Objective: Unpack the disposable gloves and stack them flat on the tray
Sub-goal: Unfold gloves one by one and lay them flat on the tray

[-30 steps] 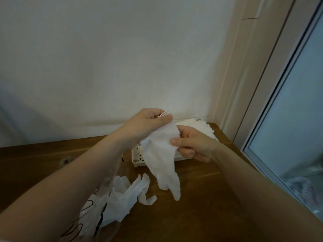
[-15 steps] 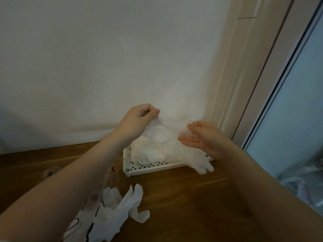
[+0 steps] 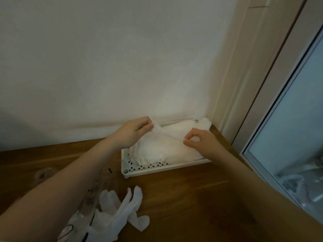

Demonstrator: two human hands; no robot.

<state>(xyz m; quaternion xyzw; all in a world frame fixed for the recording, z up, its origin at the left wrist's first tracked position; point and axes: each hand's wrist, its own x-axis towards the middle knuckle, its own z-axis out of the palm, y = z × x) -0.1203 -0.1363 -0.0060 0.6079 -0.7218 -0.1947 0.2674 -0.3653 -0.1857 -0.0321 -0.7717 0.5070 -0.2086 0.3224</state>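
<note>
Left hand (image 3: 134, 131) and right hand (image 3: 201, 143) each pinch an edge of one glove (image 3: 167, 147), stretched between them low over the glove stack (image 3: 183, 130) in the white tray (image 3: 167, 169). Best to lower it evenly, cuff aligned, then smooth it. More unpacked gloves (image 3: 120, 213) lie on the tabletop (image 3: 192, 198) beside the clear packaging (image 3: 90, 203), cut off at frame bottom; stack count unclear.

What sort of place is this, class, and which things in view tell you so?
Probably a room in a home: a wooden table set in a corner against a plain white wall, beside a glass door.
</note>
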